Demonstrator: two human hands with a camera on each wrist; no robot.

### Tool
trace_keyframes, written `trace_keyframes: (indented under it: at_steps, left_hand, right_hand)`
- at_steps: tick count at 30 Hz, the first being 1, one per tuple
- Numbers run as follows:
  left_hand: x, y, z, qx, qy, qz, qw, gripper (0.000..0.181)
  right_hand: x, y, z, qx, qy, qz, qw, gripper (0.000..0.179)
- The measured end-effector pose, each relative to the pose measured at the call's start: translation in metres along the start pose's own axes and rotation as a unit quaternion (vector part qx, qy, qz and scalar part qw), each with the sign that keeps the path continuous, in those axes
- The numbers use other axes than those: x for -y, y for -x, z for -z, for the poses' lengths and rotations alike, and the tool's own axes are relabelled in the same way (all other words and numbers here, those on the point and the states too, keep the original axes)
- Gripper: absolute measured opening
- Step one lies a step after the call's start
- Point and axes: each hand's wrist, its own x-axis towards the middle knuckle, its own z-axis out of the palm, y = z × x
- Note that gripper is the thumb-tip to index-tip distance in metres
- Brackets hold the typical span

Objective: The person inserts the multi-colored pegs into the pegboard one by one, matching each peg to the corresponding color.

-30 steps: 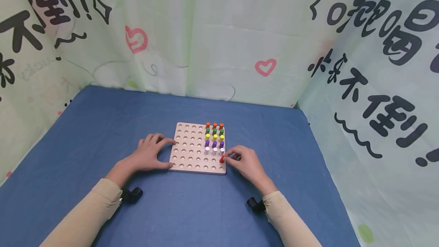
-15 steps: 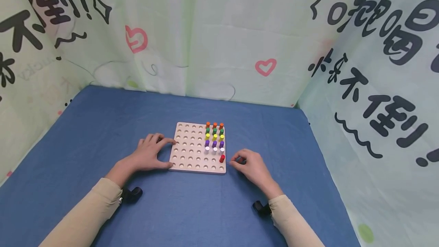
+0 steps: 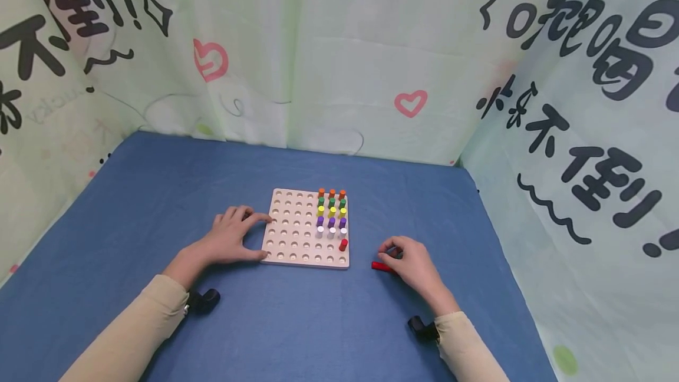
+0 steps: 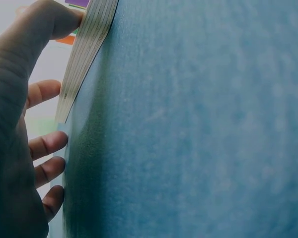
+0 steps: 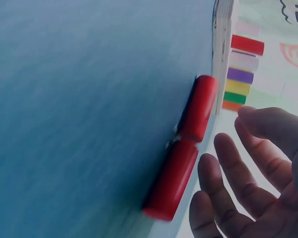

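A pale wooden pegboard lies on the blue cloth. Against its left side my left hand rests, thumb near the front corner and index finger farther back, fingers spread. One red peg stands upright near the board's front right corner. Right of the board, my right hand hovers over red pegs lying on the cloth. The right wrist view shows a red peg end to end with another red peg. The thumb and fingers of that hand are apart beside them, holding nothing.
Behind the standing red peg, rows of white, purple, yellow, green and orange pegs fill the board's right columns. Blue cloth covers the table. Printed curtains enclose its back and sides.
My right hand has let go of the red peg, which now stands in the board, and has moved right and nearer to red pegs on the cloth. The left hand stays put.
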Motion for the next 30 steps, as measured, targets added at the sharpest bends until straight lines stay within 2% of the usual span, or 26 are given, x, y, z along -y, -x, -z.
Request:
trace_keyframes:
  at_steps: [11,20,30]
  left_hand:
    - [0.001,0.001,0.000,-0.003,0.005,-0.005,1.0000,0.069]
    - [-0.001,-0.001,0.001,-0.001,0.000,-0.005,1.0000,0.069]
    - [0.000,0.000,-0.001,-0.003,0.001,-0.004,1.0000,0.069]
  right_hand:
    - [-0.021,0.016,0.011,0.025,-0.002,-0.009,0.9996,0.018]
    - [-0.022,0.018,0.007,0.036,-0.035,-0.027,0.9984,0.018]
    - [-0.023,0.021,0.004,0.033,-0.030,-0.039,0.9982,0.017]
